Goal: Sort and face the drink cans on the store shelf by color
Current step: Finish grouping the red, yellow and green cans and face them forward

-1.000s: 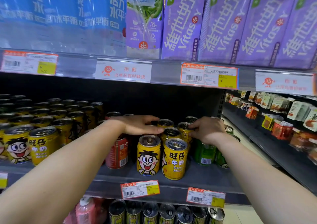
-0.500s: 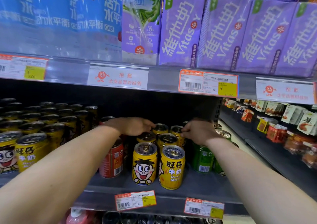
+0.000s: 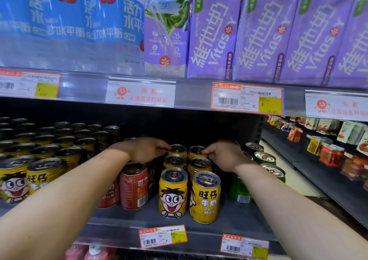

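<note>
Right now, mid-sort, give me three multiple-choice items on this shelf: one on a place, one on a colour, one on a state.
1. Where do the green cans stand relative to the two yellow rows?
A. to their right
B. to their left
C. on the shelf above

2. What colour is the can just left of the front cartoon-face can?
A. blue
B. red
C. purple

3. How does the front cartoon-face can stand?
A. tipped on its side
B. upside down
C. upright, face to the aisle

Answers:
1. A, the green cans sit by the right forearm, beyond the yellow rows.
2. B, its body is red with a barcode showing.
3. C, its pull-tab lid is on top and the face looks out.

Both the left hand and right hand reach to the back yellow cans.
</note>
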